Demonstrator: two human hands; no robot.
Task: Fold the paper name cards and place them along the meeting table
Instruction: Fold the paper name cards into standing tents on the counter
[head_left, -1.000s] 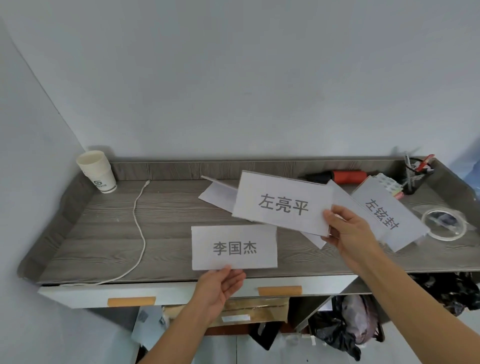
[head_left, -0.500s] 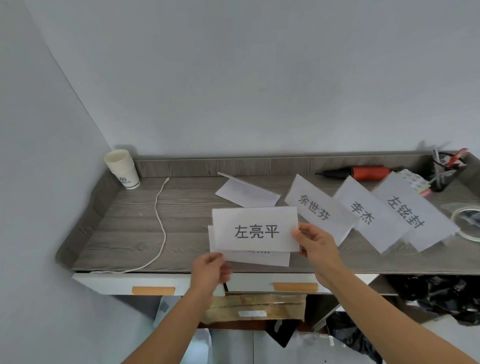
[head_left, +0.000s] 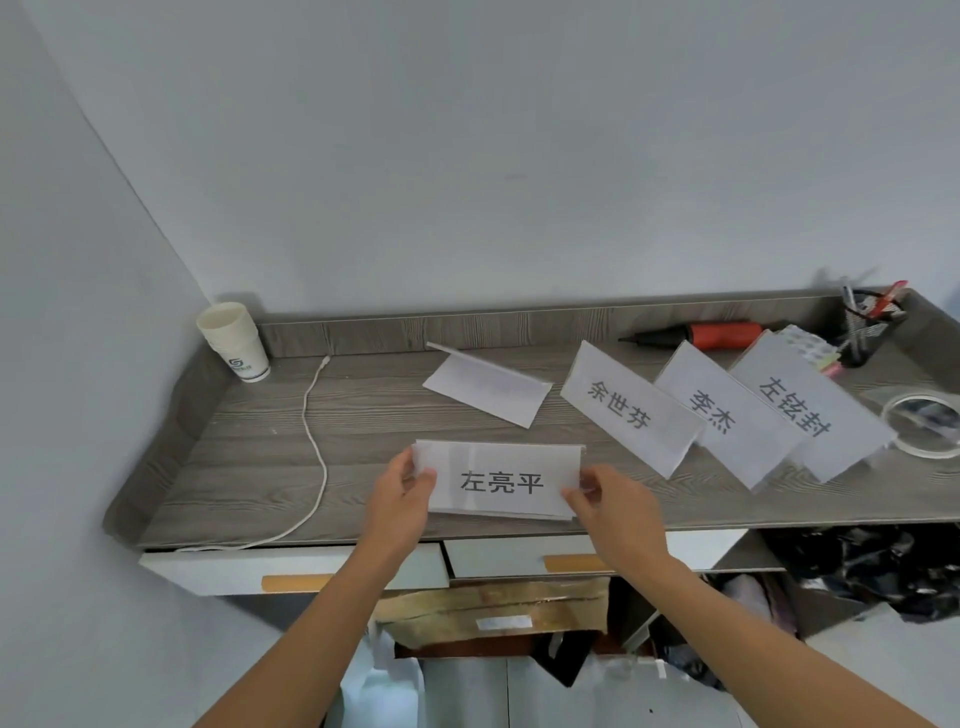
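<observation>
A small stack of white name cards (head_left: 498, 480) hovers over the front of the grey wooden table (head_left: 249, 447); the top card shows black printed characters. My left hand (head_left: 402, 499) pinches the stack's left edge and my right hand (head_left: 608, 506) pinches its right edge. The card beneath is almost fully covered. Three more printed cards lean in an overlapping row at the right: one (head_left: 623, 408), a second (head_left: 719, 415), a third (head_left: 800, 410). A blank folded card (head_left: 488, 387) lies behind the stack.
Stacked paper cups (head_left: 235, 335) stand in the back left corner. A white cable (head_left: 314, 441) runs across the left side. A red-handled tool (head_left: 711, 335), a pen holder (head_left: 867, 325) and a tape roll (head_left: 924, 423) crowd the right end. Drawers and a cardboard box sit below.
My right hand brought the printed card from the right onto the card my left hand held. Both hands now grip the two cards as one stack, revealing the row behind.
</observation>
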